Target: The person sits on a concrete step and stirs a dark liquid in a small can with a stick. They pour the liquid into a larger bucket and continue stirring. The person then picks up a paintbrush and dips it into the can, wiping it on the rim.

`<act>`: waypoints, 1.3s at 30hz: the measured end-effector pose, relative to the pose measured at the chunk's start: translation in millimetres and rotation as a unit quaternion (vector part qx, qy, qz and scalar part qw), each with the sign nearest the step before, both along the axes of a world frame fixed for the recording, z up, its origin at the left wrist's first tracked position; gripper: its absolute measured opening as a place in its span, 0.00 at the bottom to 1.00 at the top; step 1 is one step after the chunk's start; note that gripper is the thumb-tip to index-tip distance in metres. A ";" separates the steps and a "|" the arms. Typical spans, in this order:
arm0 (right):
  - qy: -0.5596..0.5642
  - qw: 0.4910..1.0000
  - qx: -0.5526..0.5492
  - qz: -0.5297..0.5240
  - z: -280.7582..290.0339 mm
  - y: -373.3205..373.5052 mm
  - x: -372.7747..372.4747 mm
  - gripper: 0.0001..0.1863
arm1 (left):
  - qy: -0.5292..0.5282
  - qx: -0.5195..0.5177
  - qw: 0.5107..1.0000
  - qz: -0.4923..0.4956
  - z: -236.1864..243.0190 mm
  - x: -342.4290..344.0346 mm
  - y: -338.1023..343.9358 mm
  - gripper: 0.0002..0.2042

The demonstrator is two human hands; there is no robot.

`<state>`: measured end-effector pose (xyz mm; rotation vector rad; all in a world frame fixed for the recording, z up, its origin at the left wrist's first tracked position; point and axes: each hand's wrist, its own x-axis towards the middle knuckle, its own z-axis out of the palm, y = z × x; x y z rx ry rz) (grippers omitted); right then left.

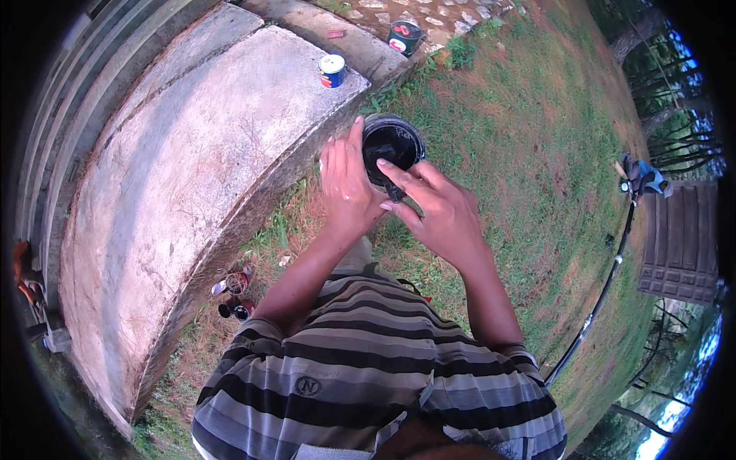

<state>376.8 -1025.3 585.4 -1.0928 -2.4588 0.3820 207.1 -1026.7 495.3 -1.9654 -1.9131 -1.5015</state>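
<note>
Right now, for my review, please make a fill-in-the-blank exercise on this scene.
The round container between the left hand and right hand looks ____ inside.
The blue can on the concrete slab has a ____ lid.
The ground right of the concrete slab is mostly covered in ____.
Missing words: black; white; grass.

This person is standing outdoors, on grassy grounds resembling a park or large garden; which of these, the view is not settling. Grass [537, 199] is covering the ground to the right, while a broad concrete slab [192, 146] is curving along the left, with long steps [80, 100] running beyond it. Pale stones [441, 11] are showing at the far end. Trees [653, 103] are standing along the right edge, bright sky [682, 57] is breaking through them, and daylight is falling across the slab.
</note>
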 end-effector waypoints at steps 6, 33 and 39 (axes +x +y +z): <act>0.007 0.995 0.090 0.045 8.0 93.2 -4.4 0.21 | -0.028 0.022 0.999 -0.002 19.9 -4.2 76.5 0.57; 0.147 0.987 -0.018 -0.057 -47.4 253.7 123.6 0.10 | 0.043 -0.067 0.994 -0.079 -3.0 129.8 230.6 0.49; 0.034 0.995 -0.002 -0.091 -42.0 247.1 150.6 0.08 | 0.056 -0.076 0.983 -0.155 -16.2 157.9 233.1 0.46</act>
